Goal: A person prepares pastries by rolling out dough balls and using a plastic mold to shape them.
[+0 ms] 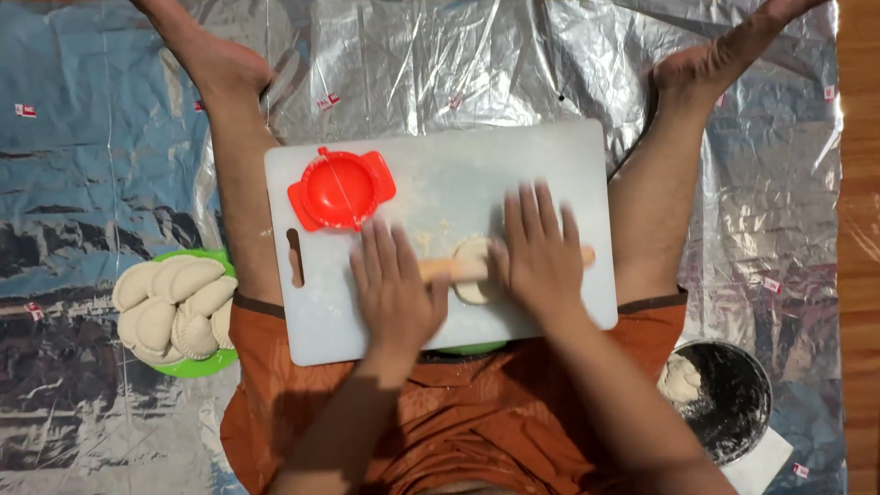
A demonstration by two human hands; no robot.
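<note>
Under both flat palms, left hand (392, 291) and right hand (541, 257), the rolling pin (454, 269) should press evenly across the dough (474, 275).

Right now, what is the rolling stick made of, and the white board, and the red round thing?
The rolling pin under the left hand and right hand looks like pale, unpainted wood with a matte tan surface. The cutting board looks like white plastic: smooth, with a moulded handle slot. The red press seems to be glossy plastic, since it shines and has a moulded hinge.
</note>
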